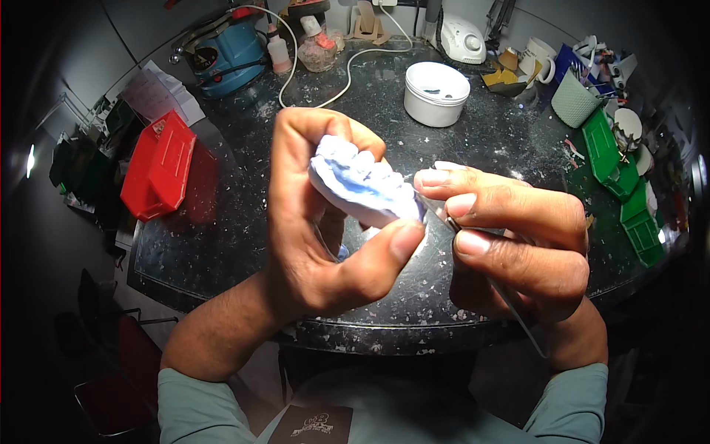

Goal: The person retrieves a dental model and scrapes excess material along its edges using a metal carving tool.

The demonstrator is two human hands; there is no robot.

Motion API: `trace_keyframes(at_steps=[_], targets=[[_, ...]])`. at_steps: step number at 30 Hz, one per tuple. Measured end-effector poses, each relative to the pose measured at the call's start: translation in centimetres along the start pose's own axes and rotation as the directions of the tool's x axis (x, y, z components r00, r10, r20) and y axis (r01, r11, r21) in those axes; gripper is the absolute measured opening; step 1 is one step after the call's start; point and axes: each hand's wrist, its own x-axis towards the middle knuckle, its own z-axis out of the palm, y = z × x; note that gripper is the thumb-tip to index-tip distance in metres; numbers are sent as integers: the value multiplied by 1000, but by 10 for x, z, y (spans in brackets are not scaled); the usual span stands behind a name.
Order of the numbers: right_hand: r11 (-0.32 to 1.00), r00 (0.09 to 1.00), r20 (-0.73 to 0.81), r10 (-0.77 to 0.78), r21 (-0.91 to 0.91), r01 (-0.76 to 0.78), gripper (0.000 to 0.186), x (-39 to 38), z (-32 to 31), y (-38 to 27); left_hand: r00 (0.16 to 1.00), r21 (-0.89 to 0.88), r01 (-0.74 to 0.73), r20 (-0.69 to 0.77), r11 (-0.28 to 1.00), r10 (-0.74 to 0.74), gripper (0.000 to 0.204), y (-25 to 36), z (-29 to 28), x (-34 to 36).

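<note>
My left hand (303, 214) grips a pale blue and white dental cast (364, 182), its row of teeth turned up and toward the right. The thumb presses on the cast's near right end, and the fingers wrap round its far side. In my right hand (518, 237) is a thin metal dental tool (510, 300), pinched between thumb and fingers, its shaft slanting down to the lower right. The tool's upper end meets the right end of the cast or lies very close to it; the fingertips partly hide it.
On the dark, speckled bench (244, 251) stand a white round tub (436, 100), a blue machine (225, 59) and a white device (460, 38) at the back. A red bin (159, 166) lies left. Green bins (610, 152) and a pale basket (575, 100) are right.
</note>
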Motion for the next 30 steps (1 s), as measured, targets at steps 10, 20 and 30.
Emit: trace_keyframes(at_steps=[10, 20, 30], targets=[[997, 995, -77, -65, 28, 67, 27, 1, 8, 4, 990, -58, 45, 134, 997, -37, 64, -1, -2, -1], [989, 996, -52, -73, 127, 79, 26, -4, 9, 8, 985, 14, 84, 148, 996, -85, 58, -1, -3, 0], [994, 1000, 2, 8, 110, -8, 32, -2, 4, 3, 978, 65, 146, 143, 987, -154, 52, 2, -5, 2]])
